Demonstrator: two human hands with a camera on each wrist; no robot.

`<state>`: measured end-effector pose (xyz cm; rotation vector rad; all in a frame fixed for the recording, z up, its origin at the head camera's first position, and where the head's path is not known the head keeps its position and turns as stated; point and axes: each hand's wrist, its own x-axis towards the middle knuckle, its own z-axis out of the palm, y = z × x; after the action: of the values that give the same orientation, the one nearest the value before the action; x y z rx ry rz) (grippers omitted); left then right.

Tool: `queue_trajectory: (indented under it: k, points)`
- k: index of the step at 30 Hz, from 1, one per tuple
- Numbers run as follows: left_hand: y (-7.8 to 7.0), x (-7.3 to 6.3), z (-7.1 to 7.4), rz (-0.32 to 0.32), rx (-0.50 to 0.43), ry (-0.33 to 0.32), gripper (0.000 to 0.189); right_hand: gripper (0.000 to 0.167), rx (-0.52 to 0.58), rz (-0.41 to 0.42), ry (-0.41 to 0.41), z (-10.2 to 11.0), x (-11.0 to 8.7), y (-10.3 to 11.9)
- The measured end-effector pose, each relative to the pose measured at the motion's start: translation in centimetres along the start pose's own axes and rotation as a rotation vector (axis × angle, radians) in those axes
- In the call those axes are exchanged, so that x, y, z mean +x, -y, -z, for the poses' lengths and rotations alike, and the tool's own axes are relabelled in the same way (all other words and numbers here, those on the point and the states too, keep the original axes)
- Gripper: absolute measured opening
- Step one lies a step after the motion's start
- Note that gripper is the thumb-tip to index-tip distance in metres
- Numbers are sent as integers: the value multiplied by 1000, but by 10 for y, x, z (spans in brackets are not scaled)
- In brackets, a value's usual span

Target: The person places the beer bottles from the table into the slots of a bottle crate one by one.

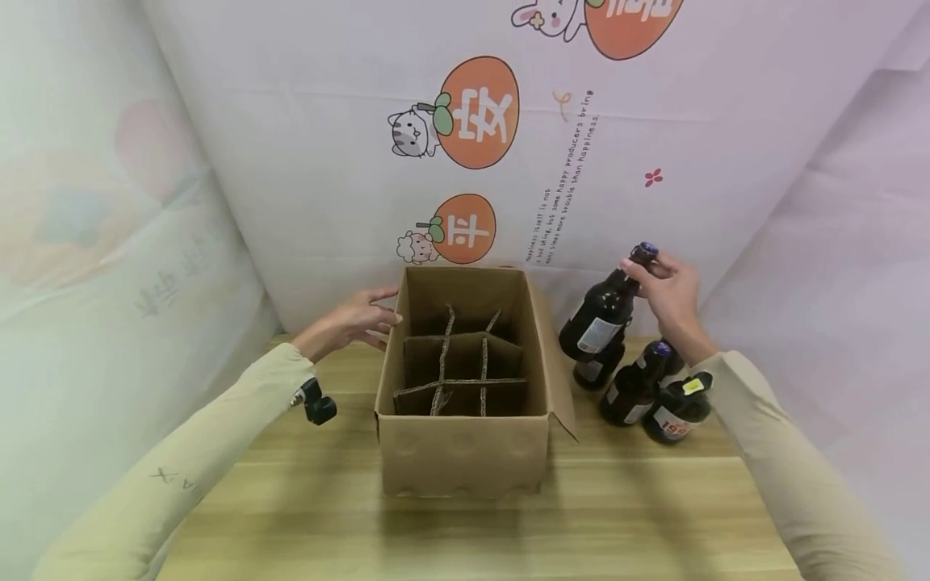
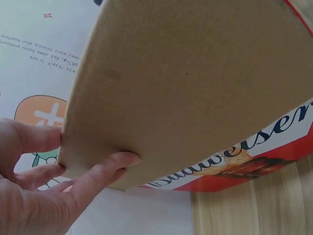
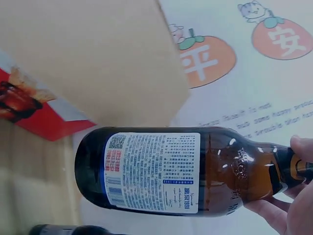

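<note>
Right of one box, the right hand clamps its fingers on one bottle; at least four other bottles stand there; the left hand, fingers apart, touches the box's left side

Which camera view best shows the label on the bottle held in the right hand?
The right wrist view: the label faces the camera, large and unobstructed. The head view shows it small and tilted on the held bottle; the left wrist view shows none of it.

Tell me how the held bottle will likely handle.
The bottle looks like smooth glass, so probably slippery and breakable. Being round, it would likely roll if laid flat. Held by the neck in the right hand, it may swing.
</note>
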<state>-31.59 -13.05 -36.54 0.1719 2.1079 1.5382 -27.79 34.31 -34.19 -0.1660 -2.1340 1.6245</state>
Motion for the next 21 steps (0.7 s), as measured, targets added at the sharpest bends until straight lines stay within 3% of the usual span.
queue_trajectory:
  k: [5, 12, 16, 21]
  points:
    - [4, -1, 3, 4, -20, 2, 80, 54, 29, 28, 29, 1, 9, 24]
    - [1, -1, 1, 0, -25, -12, 81, 29, 181, 18, 58, -5, 10, 53]
    - [3, -1, 2, -6, -17, -14, 80, 38, 218, -22, 82, -18, 8, 66]
    - [6, -1, 4, -10, -15, -15, 79, 52, 175, 19, 83, -34, 11, 82]
